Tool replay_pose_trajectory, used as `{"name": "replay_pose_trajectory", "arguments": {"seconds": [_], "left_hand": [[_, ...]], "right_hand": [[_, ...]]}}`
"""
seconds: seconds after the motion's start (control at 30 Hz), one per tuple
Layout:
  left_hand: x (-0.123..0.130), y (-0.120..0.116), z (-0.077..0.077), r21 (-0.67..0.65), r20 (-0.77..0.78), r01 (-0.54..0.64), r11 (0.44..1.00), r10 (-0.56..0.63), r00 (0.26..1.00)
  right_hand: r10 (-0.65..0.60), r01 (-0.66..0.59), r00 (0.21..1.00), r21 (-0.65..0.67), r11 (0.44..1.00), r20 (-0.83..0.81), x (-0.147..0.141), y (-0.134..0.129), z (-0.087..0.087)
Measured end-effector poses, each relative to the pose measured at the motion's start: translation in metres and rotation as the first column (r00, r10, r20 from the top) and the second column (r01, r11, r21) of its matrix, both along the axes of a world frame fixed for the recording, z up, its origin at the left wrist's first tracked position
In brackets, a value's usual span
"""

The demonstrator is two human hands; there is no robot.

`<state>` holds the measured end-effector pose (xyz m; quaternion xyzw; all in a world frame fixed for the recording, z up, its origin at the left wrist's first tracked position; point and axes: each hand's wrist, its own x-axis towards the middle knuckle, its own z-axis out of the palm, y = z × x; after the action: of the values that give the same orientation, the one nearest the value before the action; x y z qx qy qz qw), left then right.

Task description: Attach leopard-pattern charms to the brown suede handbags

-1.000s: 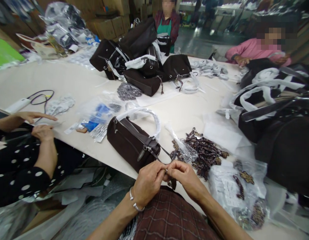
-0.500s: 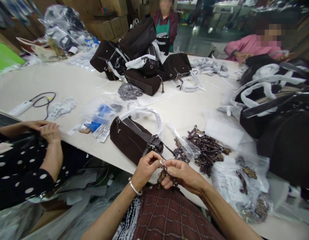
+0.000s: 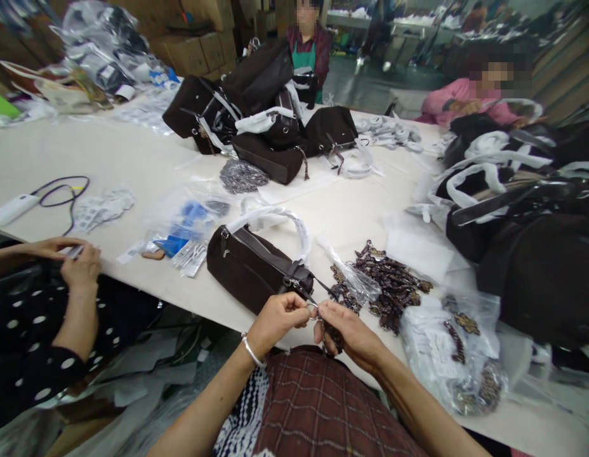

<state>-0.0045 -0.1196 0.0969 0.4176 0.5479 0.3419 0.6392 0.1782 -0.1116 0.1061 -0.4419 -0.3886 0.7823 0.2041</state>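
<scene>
Farthest to the left of our hands, a co-worker's hands (image 3: 81,261) hold something small and pale at the table (image 3: 146,149) edge. Nearer us, blue plastic (image 3: 174,245) lies beside small clear packets (image 3: 190,255). Just ahead of our left hand (image 3: 271,327) sits the brown handbag (image 3: 244,270) on its base, its wrapped handle (image 3: 301,231) raised. Our left thumb and forefinger are pinched almost closed on a metal ring (image 3: 313,311), the other fingers loosely curled. The ring shows between both sets of fingertips, close to the handbag's thin straps, so we judge that this small join is where the work sits; whether the ring is closed or through a strap, we cannot tell. Our right hand (image 3: 354,333) is also nearly closed, thumb and forefinger at the ring, lower fingers around a dark beaded charm (image 3: 330,337), partly hidden. Ahead and right of it lies a heap of similar charms (image 3: 394,282), partly under a clear sleeve (image 3: 365,287). Farther right, a plastic bag (image 3: 430,346) holds more, with dark handbags (image 3: 537,273) beyond.
</scene>
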Motion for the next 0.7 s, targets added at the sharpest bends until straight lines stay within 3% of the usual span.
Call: {"name": "replay_pose_trajectory", "arguments": {"seconds": [0.17, 0.27, 0.33, 0.4, 0.47, 0.53, 0.63, 0.7], "left_hand": [[-0.005, -0.001, -0.006, -0.094, 0.123, -0.016, 0.995, 0.028, 0.992], [-0.016, -0.002, -0.008, -0.103, 0.138, 0.073, 0.992, -0.059, 0.989], [-0.029, 0.000, -0.007, -0.047, 0.029, 0.129, 0.991, -0.127, 0.991], [-0.044, 0.007, -0.003, 0.106, -0.219, 0.115, 0.988, -0.089, 0.972], [-0.058, 0.017, 0.000, 0.312, -0.472, 0.121, 0.942, 0.043, 0.881], [-0.065, 0.030, 0.000, 0.426, -0.614, 0.212, 0.879, 0.109, 0.782], [-0.067, 0.050, -0.005, 0.413, -0.688, 0.331, 0.848, 0.053, 0.724], [-0.065, 0.060, -0.009, 0.378, -0.665, 0.360, 0.853, -0.020, 0.746]], "right_hand": [[-0.087, 0.055, 0.985, 0.207, 0.977, 0.149, -0.014, -0.002, -0.003], [-0.111, 0.084, 0.986, 0.202, 0.976, 0.126, -0.022, -0.006, -0.008], [-0.142, 0.132, 0.987, 0.133, 0.982, 0.072, -0.028, -0.009, -0.011], [-0.194, 0.193, 0.981, 0.060, 0.979, 0.004, -0.035, -0.010, -0.015], [-0.255, 0.256, 0.966, 0.009, 0.967, -0.041, -0.042, -0.009, -0.017], [-0.313, 0.312, 0.948, -0.012, 0.950, -0.053, -0.050, -0.008, -0.019], [-0.384, 0.384, 0.923, 0.001, 0.923, -0.041, -0.061, -0.006, -0.021], [-0.425, 0.426, 0.904, 0.028, 0.904, -0.030, -0.068, -0.004, -0.022]]}}
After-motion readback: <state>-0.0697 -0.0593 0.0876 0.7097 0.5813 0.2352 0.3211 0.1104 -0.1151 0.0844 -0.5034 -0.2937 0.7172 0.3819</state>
